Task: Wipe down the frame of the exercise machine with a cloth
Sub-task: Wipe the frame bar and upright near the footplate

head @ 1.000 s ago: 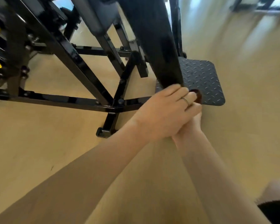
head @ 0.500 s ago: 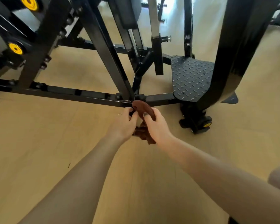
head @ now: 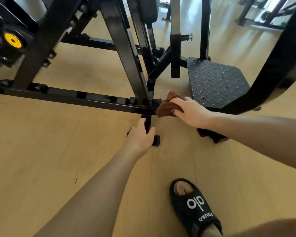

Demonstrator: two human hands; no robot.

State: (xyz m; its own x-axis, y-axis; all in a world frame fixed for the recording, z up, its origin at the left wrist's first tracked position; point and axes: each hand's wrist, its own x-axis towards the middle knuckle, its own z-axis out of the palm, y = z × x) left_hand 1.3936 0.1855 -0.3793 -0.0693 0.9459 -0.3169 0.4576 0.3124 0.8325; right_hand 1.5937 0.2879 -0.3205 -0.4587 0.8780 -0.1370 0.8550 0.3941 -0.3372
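The person bends over the glossy black square-tube steel frame (head: 72, 97) of the exercise machine, which stands on a smooth pale wooden floor (head: 41, 151). The right hand (head: 189, 112) grasps a soft, crumpled brown cloth (head: 166, 109) and presses it on the low horizontal bar, just right of the joint where the slanted tubes meet. Part of the cloth is hidden under the fingers. The left hand (head: 140, 135) is curled round the short black foot bar (head: 148, 123) that comes out toward the viewer from the same joint; its fingertips are hidden behind the bar. Near the cloth lies a dark metal footplate (head: 215, 81) with a raised diamond pattern. A round yellow cap (head: 13, 40) shows at the upper left. Below, a black open-toe slipper (head: 196, 207) with white letters rests on the floor.
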